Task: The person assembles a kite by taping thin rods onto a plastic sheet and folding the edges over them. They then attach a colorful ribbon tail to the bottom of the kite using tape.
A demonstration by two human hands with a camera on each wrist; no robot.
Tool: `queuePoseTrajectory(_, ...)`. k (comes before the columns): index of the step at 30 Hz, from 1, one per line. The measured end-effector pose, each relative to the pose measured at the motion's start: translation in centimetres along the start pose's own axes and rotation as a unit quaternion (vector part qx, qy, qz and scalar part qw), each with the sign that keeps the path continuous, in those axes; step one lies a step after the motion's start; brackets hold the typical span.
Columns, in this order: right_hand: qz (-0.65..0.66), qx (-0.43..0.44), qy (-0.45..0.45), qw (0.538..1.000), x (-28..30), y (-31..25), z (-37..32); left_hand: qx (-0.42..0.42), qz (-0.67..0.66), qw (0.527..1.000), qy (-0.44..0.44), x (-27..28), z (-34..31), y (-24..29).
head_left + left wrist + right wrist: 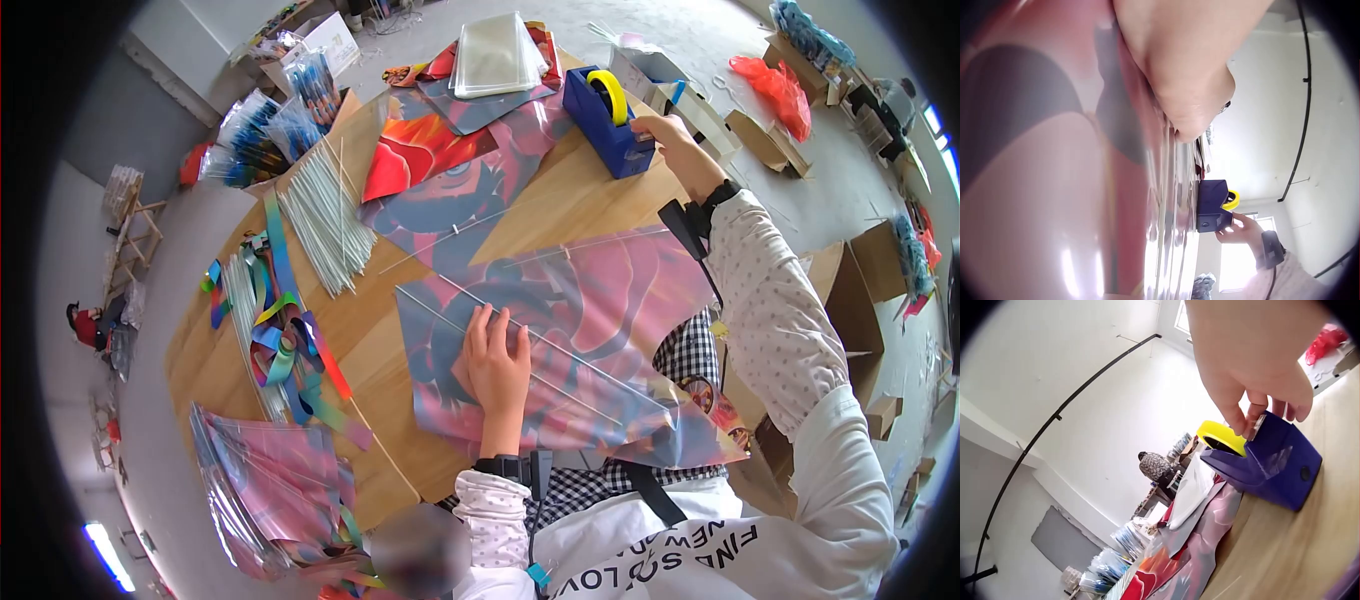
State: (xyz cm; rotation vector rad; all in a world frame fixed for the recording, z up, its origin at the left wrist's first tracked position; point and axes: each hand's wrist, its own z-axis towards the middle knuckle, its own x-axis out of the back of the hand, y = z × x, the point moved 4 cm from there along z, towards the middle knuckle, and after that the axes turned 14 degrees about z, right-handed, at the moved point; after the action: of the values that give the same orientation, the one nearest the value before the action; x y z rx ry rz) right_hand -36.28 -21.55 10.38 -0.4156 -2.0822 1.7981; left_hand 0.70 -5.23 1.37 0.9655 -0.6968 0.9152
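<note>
My left hand [497, 365] rests with its fingers extended on a printed plastic kite sheet [620, 285], pink and grey-blue, spread at the table's near side. Thin white rods [610, 380] lie slantwise across that sheet, and the fingertips touch one of them. At the far right of the table my right hand [668, 142] is at the front of a blue tape dispenser [630, 158] that carries a yellow roll [608, 95]. In the right wrist view, thumb and forefinger pinch the clear tape [1256, 428] at the cutter edge.
More printed sheets [450, 200] and a stack of clear bags [497, 60] lie farther back. To the left are bundles of white rods [328, 220], colourful ribbons [280, 340] and a bagged pile of sheets [265, 480]. Cardboard boxes [835, 300] stand on the right.
</note>
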Motion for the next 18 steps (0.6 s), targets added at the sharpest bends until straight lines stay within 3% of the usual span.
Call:
queuePoseTrajectory(2, 0.035, 0.051, 0.045, 0.997, -0.2, -1.0, -1.2, -0.002, 0.002, 1.0, 0.0, 0.0, 0.0, 0.0)
queuePoseTrajectory(5, -0.008, -0.013, 0.056, 0.998, -0.4, 0.1, 1.9, -0.001, 0.005, 1.0, 0.0, 0.0, 0.0, 0.0)
queuePoseTrajectory(11, -0.08, 0.052, 0.068, 0.993, 0.3, 0.1, 4.0, -0.005, 0.009, 1.0, 0.007, 0.3, 0.3, 0.4)
queuePoseTrajectory(18, -0.038, -0.017, 0.066, 0.997, 1.9, 4.1, 3.2, -0.004, 0.006, 1.0, 0.006, 0.2, 0.1, 0.3)
